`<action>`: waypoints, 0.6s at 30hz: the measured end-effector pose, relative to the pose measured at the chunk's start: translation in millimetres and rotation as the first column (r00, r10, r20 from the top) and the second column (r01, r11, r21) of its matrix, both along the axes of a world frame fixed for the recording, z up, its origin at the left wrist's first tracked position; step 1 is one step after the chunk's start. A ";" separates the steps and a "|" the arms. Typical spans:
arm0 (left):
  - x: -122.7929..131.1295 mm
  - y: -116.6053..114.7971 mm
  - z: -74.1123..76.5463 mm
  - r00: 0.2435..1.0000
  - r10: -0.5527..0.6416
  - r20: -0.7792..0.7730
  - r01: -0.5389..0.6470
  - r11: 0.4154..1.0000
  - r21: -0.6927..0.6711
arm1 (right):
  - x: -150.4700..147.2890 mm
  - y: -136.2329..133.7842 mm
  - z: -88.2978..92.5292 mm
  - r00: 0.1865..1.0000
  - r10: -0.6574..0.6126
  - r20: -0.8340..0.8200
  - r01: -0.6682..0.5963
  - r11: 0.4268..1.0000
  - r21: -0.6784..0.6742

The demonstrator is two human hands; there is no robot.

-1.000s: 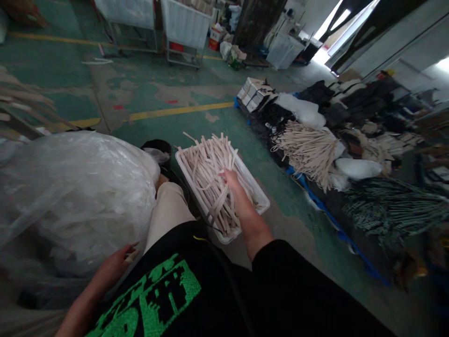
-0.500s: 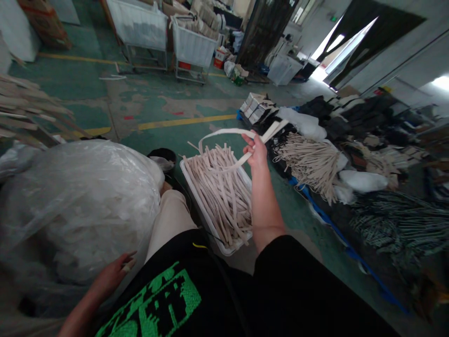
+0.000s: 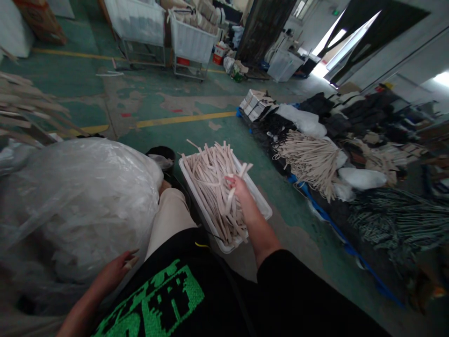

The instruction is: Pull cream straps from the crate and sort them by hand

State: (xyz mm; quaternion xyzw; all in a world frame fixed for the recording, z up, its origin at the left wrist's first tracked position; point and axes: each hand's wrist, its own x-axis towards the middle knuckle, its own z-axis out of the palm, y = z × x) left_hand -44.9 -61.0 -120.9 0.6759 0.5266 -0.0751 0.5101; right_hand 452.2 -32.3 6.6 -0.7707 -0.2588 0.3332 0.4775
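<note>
Head view: the right hand [image 3: 240, 186] pinches a pale strap [image 3: 230, 200] over a white tray [image 3: 264, 205] on the green floor [image 3: 135, 146], in front of the person. More straps [image 3: 210, 168] lie heaped in the tray. The left hand [image 3: 114, 271] is low beside a big clear plastic bag [image 3: 87, 196], fingers pointing forward; I cannot tell whether it grips anything. At right, a blue pallet [image 3: 324, 215] carries a fanned pale bundle [image 3: 308, 157].

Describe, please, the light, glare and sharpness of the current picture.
Head view: glaring opening at upper right, dim floor, highlights on the plastic bag; head view: right hand and pale strips slightly soft, picture's right edge stretched and blurred.
</note>
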 end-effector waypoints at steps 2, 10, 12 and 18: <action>-0.5 -0.8 -2.9 1.000 0.000 -0.005 0.000 1.000 0.003 | 5.8 58.0 22.2 0.996 0.002 -0.089 -0.001 1.000 0.020; -12.9 -3.5 -9.4 0.994 0.106 0.014 -0.106 0.994 0.034 | 55.8 186.7 147.9 0.945 0.153 -0.290 0.041 0.822 0.569; -13.1 -2.4 -8.8 0.992 0.126 0.029 -0.127 0.991 0.034 | 69.1 170.3 154.2 0.934 0.143 -0.326 0.098 0.777 0.622; -6.0 0.4 -10.4 0.992 0.117 0.045 -0.118 0.993 0.016 | 83.8 68.9 91.0 0.888 -0.103 -0.448 0.327 0.825 0.460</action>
